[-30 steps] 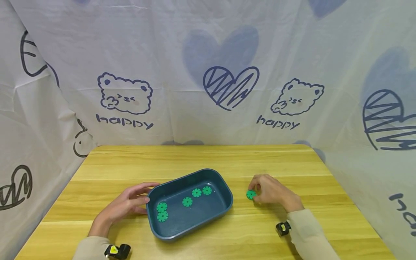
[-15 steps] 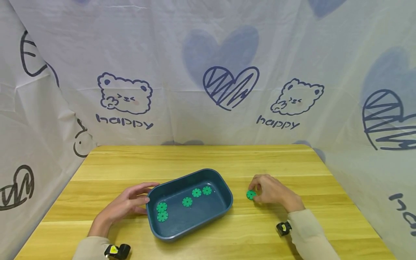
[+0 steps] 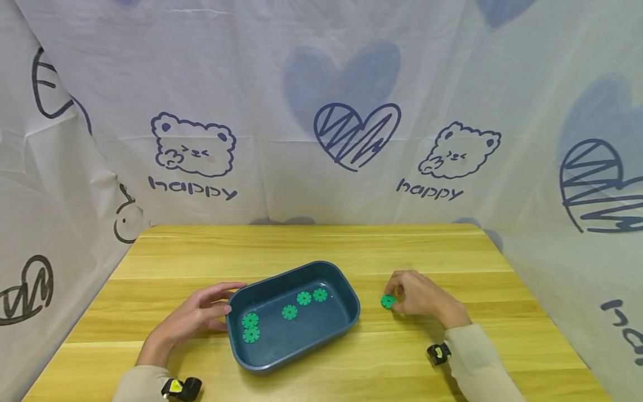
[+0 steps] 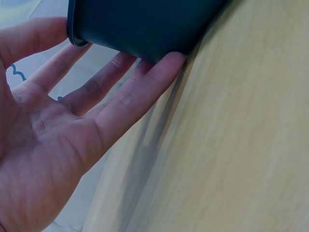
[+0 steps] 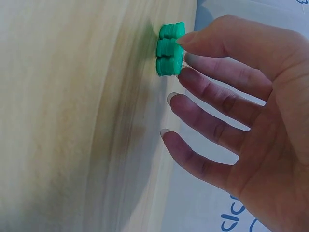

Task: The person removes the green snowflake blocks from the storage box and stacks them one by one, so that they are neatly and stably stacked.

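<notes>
A dark blue rectangular tub (image 3: 296, 346) stands at an angle on the table, with several flat green notched discs (image 3: 289, 312) on its floor. At the tub's left end my left hand (image 3: 198, 312) rests with fingers spread and fairly straight; in the left wrist view its thumb touches the rim and its fingertips lie against the outer wall. To the right of the tub, my right hand (image 3: 419, 296) pinches a small stack of green notched discs (image 5: 170, 50) between thumb and index finger. That stack is at the tabletop, its layers visible from the side; the other fingers hang loosely curled.
The wooden table (image 3: 321, 243) has its far edge against a white cloth (image 3: 281, 184) printed with hearts and bears. The cloth also hangs at both sides. A black camera strap (image 3: 438, 353) sits at each wrist.
</notes>
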The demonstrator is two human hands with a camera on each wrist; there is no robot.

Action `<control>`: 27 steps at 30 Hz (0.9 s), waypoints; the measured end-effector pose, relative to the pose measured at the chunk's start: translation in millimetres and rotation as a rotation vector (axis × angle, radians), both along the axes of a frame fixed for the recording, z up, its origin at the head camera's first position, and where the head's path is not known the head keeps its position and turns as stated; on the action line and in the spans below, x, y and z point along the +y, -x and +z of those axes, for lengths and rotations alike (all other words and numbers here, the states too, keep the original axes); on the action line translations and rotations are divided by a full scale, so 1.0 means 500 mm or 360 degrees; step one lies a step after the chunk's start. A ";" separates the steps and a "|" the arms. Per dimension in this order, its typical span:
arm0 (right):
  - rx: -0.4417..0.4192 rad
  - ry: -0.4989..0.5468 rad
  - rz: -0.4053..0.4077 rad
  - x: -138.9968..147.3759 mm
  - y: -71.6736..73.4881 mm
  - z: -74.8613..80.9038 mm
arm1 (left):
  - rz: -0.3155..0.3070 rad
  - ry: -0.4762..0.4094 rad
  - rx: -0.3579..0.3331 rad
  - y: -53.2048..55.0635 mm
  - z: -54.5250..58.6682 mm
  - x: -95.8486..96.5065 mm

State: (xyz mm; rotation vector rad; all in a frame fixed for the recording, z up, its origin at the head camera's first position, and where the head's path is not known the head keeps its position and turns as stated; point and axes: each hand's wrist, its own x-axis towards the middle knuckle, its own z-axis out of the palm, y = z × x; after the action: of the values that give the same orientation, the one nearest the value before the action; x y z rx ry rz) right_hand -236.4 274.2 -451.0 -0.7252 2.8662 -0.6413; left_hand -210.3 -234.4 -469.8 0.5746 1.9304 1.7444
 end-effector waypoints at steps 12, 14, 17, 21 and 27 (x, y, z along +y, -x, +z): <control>-0.0010 0.0009 -0.0004 0.000 0.001 -0.001 | 0.0000 0.0005 0.0012 0.000 0.000 0.000; -0.0022 0.0014 0.0000 0.001 0.001 -0.001 | 0.0002 0.0007 0.0010 0.000 0.000 0.000; -0.0029 0.0020 0.0018 0.002 0.001 -0.003 | 0.0002 0.0010 0.0011 0.000 0.001 0.001; -0.0029 0.0019 0.0032 0.001 0.003 -0.007 | 0.0002 0.0013 0.0013 0.000 0.001 0.001; -0.0025 0.0024 0.0042 0.001 0.004 -0.010 | 0.0003 0.0011 0.0010 0.000 0.000 0.001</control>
State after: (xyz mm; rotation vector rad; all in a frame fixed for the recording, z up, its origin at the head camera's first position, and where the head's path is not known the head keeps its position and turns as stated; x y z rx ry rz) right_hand -238.4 274.9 -455.9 -0.7549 2.8356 -0.6625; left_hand -210.5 -234.0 -469.8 0.5769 1.9412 1.7385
